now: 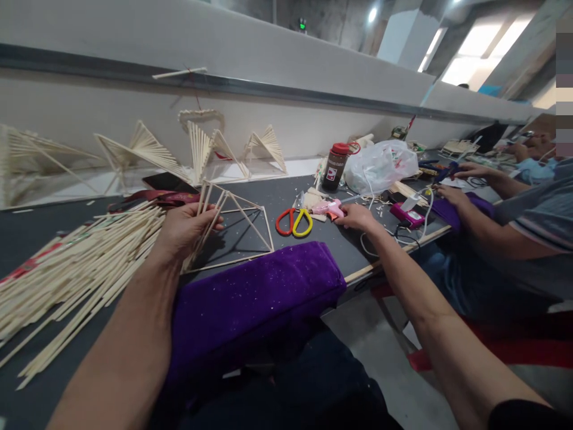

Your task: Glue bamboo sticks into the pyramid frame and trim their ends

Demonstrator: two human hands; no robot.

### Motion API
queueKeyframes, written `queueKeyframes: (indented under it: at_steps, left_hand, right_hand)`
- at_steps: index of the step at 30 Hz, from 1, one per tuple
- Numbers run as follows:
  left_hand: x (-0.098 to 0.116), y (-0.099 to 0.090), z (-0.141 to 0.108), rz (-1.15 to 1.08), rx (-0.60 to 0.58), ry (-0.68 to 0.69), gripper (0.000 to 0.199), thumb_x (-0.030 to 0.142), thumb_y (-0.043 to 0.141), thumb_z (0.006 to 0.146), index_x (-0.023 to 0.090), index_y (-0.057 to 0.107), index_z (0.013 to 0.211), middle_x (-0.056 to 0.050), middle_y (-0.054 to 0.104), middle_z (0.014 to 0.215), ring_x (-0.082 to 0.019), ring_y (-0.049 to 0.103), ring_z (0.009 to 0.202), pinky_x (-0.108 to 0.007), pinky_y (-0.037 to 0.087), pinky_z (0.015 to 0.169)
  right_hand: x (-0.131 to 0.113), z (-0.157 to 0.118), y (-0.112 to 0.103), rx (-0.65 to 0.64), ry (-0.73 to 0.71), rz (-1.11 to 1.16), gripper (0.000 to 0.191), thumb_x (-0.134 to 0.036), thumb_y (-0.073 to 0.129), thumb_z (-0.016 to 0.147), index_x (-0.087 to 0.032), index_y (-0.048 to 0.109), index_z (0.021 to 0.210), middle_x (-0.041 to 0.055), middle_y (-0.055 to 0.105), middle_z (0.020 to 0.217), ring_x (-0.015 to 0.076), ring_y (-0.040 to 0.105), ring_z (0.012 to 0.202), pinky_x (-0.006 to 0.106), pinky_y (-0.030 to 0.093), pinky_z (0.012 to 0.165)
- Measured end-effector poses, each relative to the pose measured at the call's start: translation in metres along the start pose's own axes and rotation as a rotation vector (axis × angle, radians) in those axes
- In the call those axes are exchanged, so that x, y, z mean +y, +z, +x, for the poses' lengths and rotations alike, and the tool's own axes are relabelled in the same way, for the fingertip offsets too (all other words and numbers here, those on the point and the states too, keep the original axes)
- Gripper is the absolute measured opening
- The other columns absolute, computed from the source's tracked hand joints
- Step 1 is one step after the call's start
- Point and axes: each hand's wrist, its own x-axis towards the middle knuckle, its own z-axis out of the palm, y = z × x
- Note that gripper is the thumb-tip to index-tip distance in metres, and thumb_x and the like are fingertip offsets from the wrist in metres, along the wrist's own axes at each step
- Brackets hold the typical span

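My left hand [185,230] is closed round the near left side of a wooden stick frame [250,216], whose thin sticks meet in triangles. The frame rests on the dark table beside a purple cloth pad [259,292]. Over to the right, my right hand [358,218] grips a pink glue gun [329,208], its nozzle pointing left. Scissors [294,223] with one red and one yellow handle lie between the frame and the glue gun. A big pile of loose wooden sticks [94,263] spreads to the left of my left hand.
Finished-looking fan-shaped stick structures [143,149] stand along the back wall. A dark bottle with a red lid [338,167] and a white plastic bag [382,167] are behind the glue gun. At right, a co-worker's hands [465,179] work near a magenta box [407,215] and cables.
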Motion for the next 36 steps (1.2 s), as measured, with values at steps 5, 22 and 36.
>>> queueKeyframes:
  at_steps: [5, 22, 36]
  left_hand:
    - [0.0, -0.001, -0.001, -0.005, -0.01, -0.008, 0.015, 0.023, 0.071, 0.069, 0.016, 0.065, 0.082, 0.005, 0.063, 0.064, -0.009, 0.059, 0.057, -0.02, 0.047, 0.059]
    - [0.001, 0.002, 0.0, 0.001, 0.022, -0.008, 0.017, 0.022, 0.071, 0.065, 0.014, 0.065, 0.079, 0.002, 0.064, 0.061, -0.01, 0.061, 0.053, -0.02, 0.046, 0.054]
    - [-0.007, 0.002, -0.007, -0.03, -0.019, 0.038, 0.023, 0.027, 0.073, 0.065, 0.012, 0.064, 0.08, -0.001, 0.063, 0.063, -0.01, 0.06, 0.053, -0.022, 0.051, 0.055]
  right_hand:
    - [0.015, 0.001, 0.003, 0.078, 0.086, 0.307, 0.024, -0.036, 0.061, 0.069, -0.018, 0.064, 0.085, 0.0013, 0.065, 0.069, 0.0141, 0.058, 0.059, 0.023, 0.033, 0.051]
    - [-0.02, -0.019, -0.016, 0.509, -0.055, 1.254, 0.023, -0.021, 0.057, 0.061, -0.019, 0.049, 0.082, -0.0042, 0.056, 0.059, 0.0091, 0.052, 0.046, 0.018, 0.034, 0.038]
    - [-0.168, 0.01, -0.041, 0.01, -0.441, 1.51, 0.03, -0.048, 0.059, 0.08, -0.018, 0.054, 0.085, -0.001, 0.057, 0.067, 0.0077, 0.055, 0.054, 0.019, 0.045, 0.047]
